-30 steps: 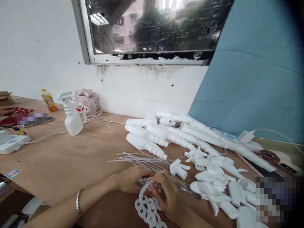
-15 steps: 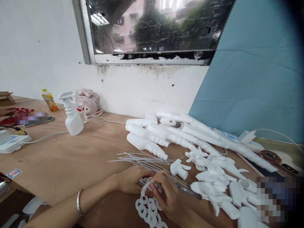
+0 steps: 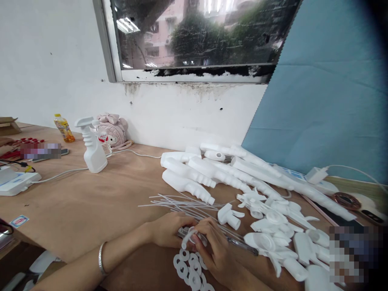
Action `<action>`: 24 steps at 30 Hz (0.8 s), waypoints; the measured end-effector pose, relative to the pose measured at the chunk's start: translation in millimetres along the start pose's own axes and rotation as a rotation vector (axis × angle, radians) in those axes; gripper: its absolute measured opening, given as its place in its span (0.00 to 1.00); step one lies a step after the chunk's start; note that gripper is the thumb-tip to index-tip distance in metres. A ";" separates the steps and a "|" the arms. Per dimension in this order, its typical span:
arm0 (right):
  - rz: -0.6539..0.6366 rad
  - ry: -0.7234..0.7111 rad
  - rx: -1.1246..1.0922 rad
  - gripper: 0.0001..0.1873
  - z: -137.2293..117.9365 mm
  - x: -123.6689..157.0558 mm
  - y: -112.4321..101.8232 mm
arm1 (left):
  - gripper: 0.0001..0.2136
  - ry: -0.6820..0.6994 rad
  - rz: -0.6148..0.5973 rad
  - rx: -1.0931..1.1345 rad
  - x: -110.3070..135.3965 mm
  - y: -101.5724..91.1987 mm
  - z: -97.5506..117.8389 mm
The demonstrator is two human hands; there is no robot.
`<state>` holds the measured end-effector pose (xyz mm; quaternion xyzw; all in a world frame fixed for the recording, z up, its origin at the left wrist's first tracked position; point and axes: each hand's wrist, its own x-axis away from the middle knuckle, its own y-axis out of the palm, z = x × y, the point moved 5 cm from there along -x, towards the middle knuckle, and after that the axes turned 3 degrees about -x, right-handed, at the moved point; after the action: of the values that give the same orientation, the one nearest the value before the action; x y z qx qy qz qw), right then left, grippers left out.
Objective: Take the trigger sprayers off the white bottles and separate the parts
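My left hand (image 3: 169,230), with a silver bangle on its wrist, has its fingers closed round a small greyish piece (image 3: 182,232) that is mostly hidden. Touching it from the right, my right hand (image 3: 216,252) is closed, thumb and fingers pinching a curved white ring-like piece (image 3: 189,237). Just below both hands lies a heap of flat white washers (image 3: 194,279). Thin white tubes (image 3: 169,202) are spread beyond my fingers. A white spray trigger head (image 3: 229,216) lies by my right hand, and a slim dark-tipped tool (image 3: 242,245) rests behind that wrist.
White spray bottles (image 3: 184,186) lie piled at the back, with more trigger heads (image 3: 269,242) to the right. An assembled spray bottle (image 3: 93,155) stands left, near a pink bag (image 3: 113,131), a drink bottle (image 3: 64,128) and a power strip (image 3: 18,182). An open box (image 3: 27,258) sits lower left.
The curved white piece has tilted slightly between my fingers. Both hands otherwise stay in place, and the view has shifted a little.
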<state>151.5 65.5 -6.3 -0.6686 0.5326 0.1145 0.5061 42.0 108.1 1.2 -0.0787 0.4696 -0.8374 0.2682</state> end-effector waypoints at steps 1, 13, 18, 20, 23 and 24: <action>0.005 -0.004 -0.003 0.08 -0.1 0.1 0.2 | 0.13 0.002 0.000 0.001 0.0 0.2 -0.2; 0.012 -0.002 0.011 0.07 0.1 0.7 0.3 | 0.12 -0.007 -0.014 -0.023 0.0 2.0 -2.8; 0.004 -0.009 -0.001 0.08 0.5 1.5 0.7 | 0.14 -0.007 -0.008 -0.028 0.3 2.7 -3.9; 0.001 -0.010 -0.001 0.08 0.3 0.7 0.2 | 0.14 -0.008 -0.013 -0.021 0.1 2.6 -3.2; -0.007 -0.003 -0.004 0.08 0.7 -0.6 0.1 | 0.14 0.000 -0.011 -0.013 -0.3 2.4 -2.5; -0.008 0.000 -0.006 0.08 0.9 -0.4 0.3 | 0.14 0.002 -0.010 -0.011 -0.4 2.5 -2.6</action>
<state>151.5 66.5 -6.6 -0.6724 0.5295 0.1139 0.5045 42.2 109.2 -2.2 -0.0815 0.4741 -0.8363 0.2631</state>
